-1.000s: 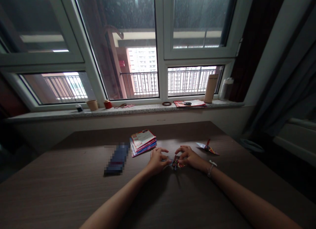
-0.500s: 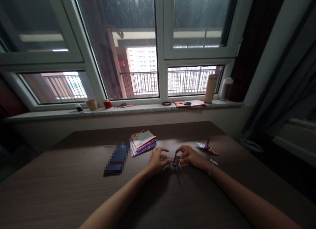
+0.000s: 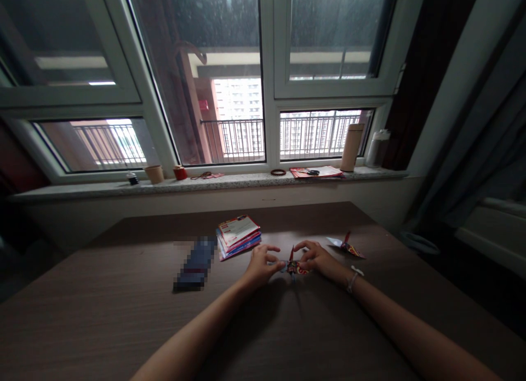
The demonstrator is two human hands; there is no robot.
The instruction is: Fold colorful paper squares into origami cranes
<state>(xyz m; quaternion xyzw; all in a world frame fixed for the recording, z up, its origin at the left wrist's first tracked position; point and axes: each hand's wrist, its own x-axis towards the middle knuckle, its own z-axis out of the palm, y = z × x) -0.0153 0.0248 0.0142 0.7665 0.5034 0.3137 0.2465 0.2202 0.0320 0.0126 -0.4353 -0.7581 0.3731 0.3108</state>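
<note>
Folded paper [image 3: 293, 268]: small, multi-colour, on table [image 3: 123, 304] ctr, one tip up toward 12 o'clock.
Left hand [image 3: 259, 265]: at paper's 9 o'clock, fingers pinched on its left end.
Right hand [image 3: 318, 259]: at 3 o'clock, pinched on opp. end.
Leaflet stack [image 3: 238, 236]: 10 o'clock, apart.
Paper crane [image 3: 347, 245]: 2 o'clock, apart.

Single head view: worn at head height, faced forward and down over table [image 3: 102, 315] toward far window [image 3: 263, 68]. Left hand [image 3: 259, 266], right hand [image 3: 318, 259] sat centre, near lens; sill [image 3: 205, 183] well beyond.
</note>
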